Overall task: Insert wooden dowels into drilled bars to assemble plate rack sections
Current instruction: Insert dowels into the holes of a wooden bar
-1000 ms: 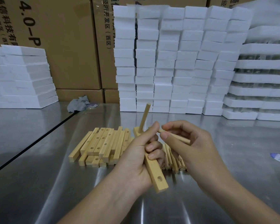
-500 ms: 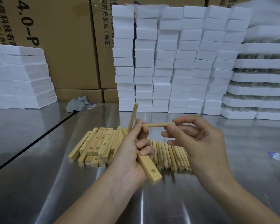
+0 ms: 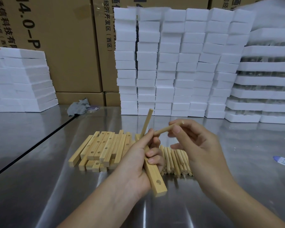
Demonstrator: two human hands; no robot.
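My left hand [image 3: 138, 162] grips a drilled wooden bar [image 3: 155, 180] that slants toward me, with an open hole showing near its close end. One dowel [image 3: 146, 125] stands up out of the bar's far end. My right hand [image 3: 199, 145] pinches a second dowel [image 3: 164, 130] between thumb and fingers, lying almost level, its left tip close to my left thumb above the bar. A pile of drilled bars [image 3: 102, 148] lies on the table to the left. Loose dowels [image 3: 176, 160] lie in a row behind my hands.
The steel table [image 3: 39, 186] has a dark seam running diagonally on the left. White foam blocks [image 3: 176, 63] are stacked at the back and left, cardboard boxes [image 3: 64, 46] behind them. A grey rag [image 3: 79, 107] and a blue label [image 3: 283, 161] lie on the table.
The right hand's dowel has tilted, its left tip dropping toward the bar by my left thumb. Both hands and the bar shifted slightly.
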